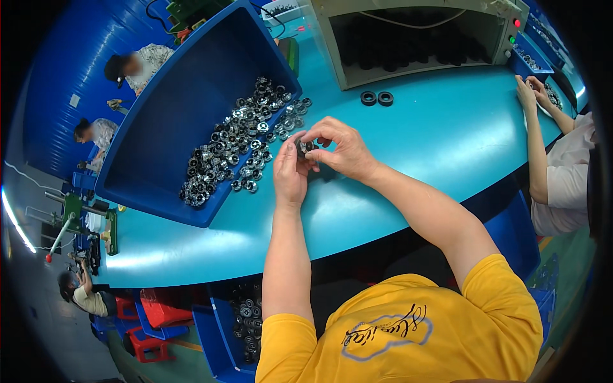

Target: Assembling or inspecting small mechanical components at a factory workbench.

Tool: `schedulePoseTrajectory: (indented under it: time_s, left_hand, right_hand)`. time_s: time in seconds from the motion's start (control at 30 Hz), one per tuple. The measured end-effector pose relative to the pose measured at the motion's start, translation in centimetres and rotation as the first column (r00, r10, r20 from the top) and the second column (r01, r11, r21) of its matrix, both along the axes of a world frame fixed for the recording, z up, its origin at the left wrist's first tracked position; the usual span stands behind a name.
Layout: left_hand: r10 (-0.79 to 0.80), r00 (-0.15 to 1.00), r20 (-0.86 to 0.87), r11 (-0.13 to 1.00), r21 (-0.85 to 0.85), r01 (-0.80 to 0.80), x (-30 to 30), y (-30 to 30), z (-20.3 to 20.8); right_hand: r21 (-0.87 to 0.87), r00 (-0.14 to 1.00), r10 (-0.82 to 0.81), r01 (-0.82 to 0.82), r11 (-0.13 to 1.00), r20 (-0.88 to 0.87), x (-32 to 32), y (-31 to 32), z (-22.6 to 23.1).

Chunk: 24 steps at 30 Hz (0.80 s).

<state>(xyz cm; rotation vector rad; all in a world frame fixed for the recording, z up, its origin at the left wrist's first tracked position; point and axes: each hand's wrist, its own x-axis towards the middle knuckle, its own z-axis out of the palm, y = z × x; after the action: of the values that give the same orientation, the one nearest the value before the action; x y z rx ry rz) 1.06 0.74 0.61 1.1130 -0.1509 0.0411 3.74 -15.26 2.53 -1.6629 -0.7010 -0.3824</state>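
Observation:
Above the teal table (408,153), my left hand (290,179) and my right hand (350,152) meet at a small black and silver wheel (308,147). The left fingers wrap around its dark outer part. From the other side, my right thumb and forefinger pinch it near its shiny centre. Part of the wheel is hidden behind the fingers. Just left of my hands, shiny silver hubs with black centres (254,167) spill over the low edge of a big blue bin (159,137). Two black rings (385,99) lie on the table beyond my right hand.
A pale metal box (338,57) with a dark opening full of black rings stands at the back. Another person's hands (529,89) work at the right end. A green hand press (73,214) is at the left. Below the table sits another blue bin (220,345) of wheels.

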Motion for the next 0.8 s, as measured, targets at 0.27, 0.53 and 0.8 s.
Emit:
schedulePoseTrajectory:
  time_s: [0.27, 0.53, 0.8]
  left_hand:
    - [0.091, 0.984, 0.150, 0.968, 0.220, -0.123, 0.3, -0.3, -1.3]
    - [0.151, 0.973, 0.173, 0.971, 0.157, -0.179, -0.1, -0.3, -1.1]
    - [0.302, 0.910, 0.283, 0.834, 0.383, -0.396, -0.1, -0.1, -2.1]
  right_hand:
    - [-0.157, 0.998, -0.057, 0.057, 0.986, 0.004, -1.0, 0.4, 0.6]
    - [0.168, 0.876, 0.269, -0.219, 0.961, -0.400, 0.1, -0.3, -0.5]
    - [0.235, 0.842, 0.343, -0.265, 0.935, -0.416, -0.4, 0.5, -0.8]
